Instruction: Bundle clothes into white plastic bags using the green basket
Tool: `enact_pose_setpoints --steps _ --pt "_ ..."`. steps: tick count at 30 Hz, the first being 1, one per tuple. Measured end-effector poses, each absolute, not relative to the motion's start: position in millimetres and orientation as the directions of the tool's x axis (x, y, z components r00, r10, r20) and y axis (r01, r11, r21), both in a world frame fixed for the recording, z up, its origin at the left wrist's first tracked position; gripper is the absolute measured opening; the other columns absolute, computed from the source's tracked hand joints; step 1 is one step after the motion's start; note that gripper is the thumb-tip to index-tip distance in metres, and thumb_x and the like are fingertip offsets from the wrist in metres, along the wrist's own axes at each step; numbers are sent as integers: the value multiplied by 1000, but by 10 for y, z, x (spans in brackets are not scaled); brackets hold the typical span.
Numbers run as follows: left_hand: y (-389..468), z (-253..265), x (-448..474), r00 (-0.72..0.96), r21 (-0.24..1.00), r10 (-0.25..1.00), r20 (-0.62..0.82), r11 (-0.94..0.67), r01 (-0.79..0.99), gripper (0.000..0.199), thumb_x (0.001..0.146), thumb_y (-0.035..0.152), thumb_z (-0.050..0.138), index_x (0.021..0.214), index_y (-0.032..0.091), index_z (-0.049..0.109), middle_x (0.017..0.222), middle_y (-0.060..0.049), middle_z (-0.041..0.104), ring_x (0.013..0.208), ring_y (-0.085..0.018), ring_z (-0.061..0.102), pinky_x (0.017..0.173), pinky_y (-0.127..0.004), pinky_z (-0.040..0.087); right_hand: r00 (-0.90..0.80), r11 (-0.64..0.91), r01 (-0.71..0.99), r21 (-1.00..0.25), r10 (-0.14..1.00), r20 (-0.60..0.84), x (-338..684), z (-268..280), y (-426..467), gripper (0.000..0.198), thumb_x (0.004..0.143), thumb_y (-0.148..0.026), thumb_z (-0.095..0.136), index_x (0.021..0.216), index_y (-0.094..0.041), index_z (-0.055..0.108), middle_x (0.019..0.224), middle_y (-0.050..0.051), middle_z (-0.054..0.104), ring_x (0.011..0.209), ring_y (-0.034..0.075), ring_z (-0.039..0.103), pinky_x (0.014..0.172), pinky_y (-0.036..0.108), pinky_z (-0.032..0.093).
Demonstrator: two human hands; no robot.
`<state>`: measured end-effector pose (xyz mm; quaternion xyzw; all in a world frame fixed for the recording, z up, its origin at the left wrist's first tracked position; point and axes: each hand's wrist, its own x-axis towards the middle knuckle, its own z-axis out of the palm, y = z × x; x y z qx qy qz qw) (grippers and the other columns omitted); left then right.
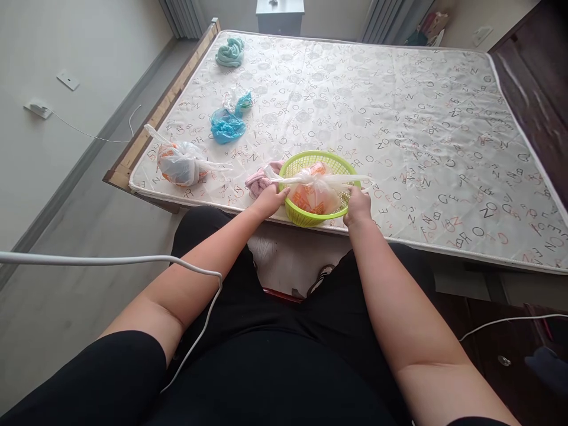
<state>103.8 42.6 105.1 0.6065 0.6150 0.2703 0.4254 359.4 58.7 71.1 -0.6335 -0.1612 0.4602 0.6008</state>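
A lime-green plastic basket rests at the mattress's near edge, tilted slightly toward me. My left hand grips its left rim, thumb on top, and my right hand is closed on the right rim. Inside the basket lies a knotted, see-through plastic bag with orange print; its long white handles stretch out over both rims. What the bag contains is unclear. Beside my left hand, partly behind the basket, sits a crumpled pink cloth.
On the mattress to the left are a knotted white bag, a blue plastic bag and a folded mint-green cloth. A wooden bed frame runs along the left. A white cable crosses over my left arm.
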Motion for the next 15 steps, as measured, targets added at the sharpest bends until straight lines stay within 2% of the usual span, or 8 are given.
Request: enact_pose_setpoints --steps 7,15 --pt "409 1043 1033 74 837 975 -211 141 529 48 100 38 61 140 11 65 140 -20 69 139 -35 60 123 -45 42 541 -242 -348 -906 737 -404 3576 756 559 6 86 -17 63 87 -22 59 77 -3 68 65 12 67 58 21 59" --pt "440 1010 1006 49 800 962 -267 193 568 39 101 43 61 121 11 71 106 -17 74 118 -36 69 111 -46 50 548 -233 -356 -905 733 -404 3546 812 545 10 82 -13 60 88 -20 62 77 -3 69 65 12 68 57 21 59"
